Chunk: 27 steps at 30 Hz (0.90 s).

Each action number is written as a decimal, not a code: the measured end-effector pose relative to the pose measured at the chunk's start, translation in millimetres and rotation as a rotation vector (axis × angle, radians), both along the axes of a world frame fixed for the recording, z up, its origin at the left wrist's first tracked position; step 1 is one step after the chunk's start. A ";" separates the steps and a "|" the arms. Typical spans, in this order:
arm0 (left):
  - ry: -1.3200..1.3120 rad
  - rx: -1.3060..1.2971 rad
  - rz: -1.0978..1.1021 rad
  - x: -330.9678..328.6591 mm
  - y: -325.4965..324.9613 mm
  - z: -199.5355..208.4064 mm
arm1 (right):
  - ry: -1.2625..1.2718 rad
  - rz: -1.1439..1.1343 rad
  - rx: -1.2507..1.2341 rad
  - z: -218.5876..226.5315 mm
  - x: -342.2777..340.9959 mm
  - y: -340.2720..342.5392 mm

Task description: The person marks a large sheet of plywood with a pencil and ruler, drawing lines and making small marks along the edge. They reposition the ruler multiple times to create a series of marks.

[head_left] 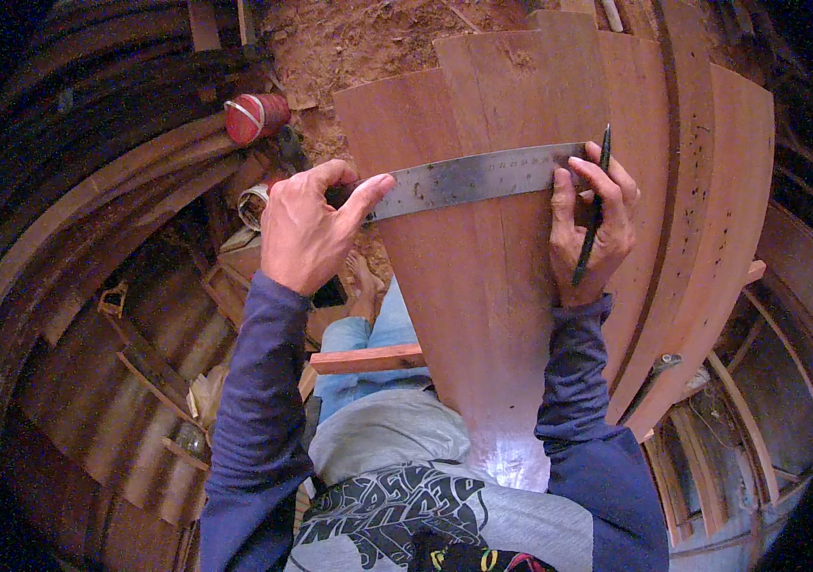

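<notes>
A flat metal ruler [468, 181] lies across a wide reddish-brown wooden board [483, 286]. My left hand [309, 224] pinches the ruler's left end between thumb and fingers, just past the board's left edge. At the other end, my right hand [597, 214] presses its fingertips on the ruler. A black pen [587, 238] is tucked between the fingers of that same hand, pointing up and away from the ruler. Both forearms come in from below in dark blue sleeves.
More long boards [711, 238] lie to the right, some with dark specks. A red bucket [257, 118] with a pale handle stands at the far left, near stacked timber [120, 219]. Reddish soil [368, 43] shows behind. A narrow wooden strip [366, 359] crosses above my legs.
</notes>
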State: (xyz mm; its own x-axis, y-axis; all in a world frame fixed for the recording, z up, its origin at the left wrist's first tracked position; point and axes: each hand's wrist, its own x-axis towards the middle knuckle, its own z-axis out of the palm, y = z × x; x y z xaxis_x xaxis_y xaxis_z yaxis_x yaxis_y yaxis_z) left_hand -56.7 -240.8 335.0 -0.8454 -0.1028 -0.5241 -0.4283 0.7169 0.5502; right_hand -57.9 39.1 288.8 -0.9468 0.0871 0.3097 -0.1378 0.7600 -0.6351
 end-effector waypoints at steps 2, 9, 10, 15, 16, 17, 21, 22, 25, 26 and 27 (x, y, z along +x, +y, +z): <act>-0.012 0.007 0.017 0.1 0.3 0.2 | -0.003 0.007 -0.014 0.0 -0.1 0.7; -0.016 0.001 0.003 -0.9 -0.7 -0.8 | -0.002 0.016 -0.015 0.0 -0.1 0.8; -0.017 -0.005 -0.009 -1.4 -0.9 -0.5 | -0.004 0.017 -0.011 -0.3 -0.6 1.0; -0.018 -0.013 -0.018 -3.4 -1.7 1.4 | -0.001 0.026 -0.021 -1.0 -2.0 2.0; -0.004 -0.017 -0.025 -3.6 -1.8 1.6 | -0.015 0.021 -0.019 -0.7 -1.7 2.0; -0.015 -0.005 -0.011 -3.7 -1.7 1.4 | -0.029 0.017 -0.016 -0.2 -1.4 2.2; 0.011 0.039 0.013 -3.8 -1.9 0.3 | -0.050 0.011 -0.036 0.5 -1.0 1.5; 0.016 0.055 0.028 -3.6 -1.9 0.1 | -0.032 0.017 -0.037 0.3 -1.1 1.4; -0.032 0.058 0.046 -3.3 -2.4 0.1 | -0.009 0.023 -0.035 -0.8 -1.5 1.3; -0.034 0.050 0.043 -3.3 -2.5 0.3 | -0.006 0.024 -0.036 -1.0 -1.6 1.4; -0.035 0.043 0.040 -3.4 -2.6 0.3 | -0.004 0.026 -0.037 -1.4 -1.8 1.6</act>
State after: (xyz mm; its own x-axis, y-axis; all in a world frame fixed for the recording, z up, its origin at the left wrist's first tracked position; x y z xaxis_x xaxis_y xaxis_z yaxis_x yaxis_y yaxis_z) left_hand -60.2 -243.5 335.3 -0.8222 -0.1129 -0.5580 -0.4756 0.6749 0.5643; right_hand -59.7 40.6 287.5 -0.9500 0.0741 0.3034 -0.1545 0.7326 -0.6629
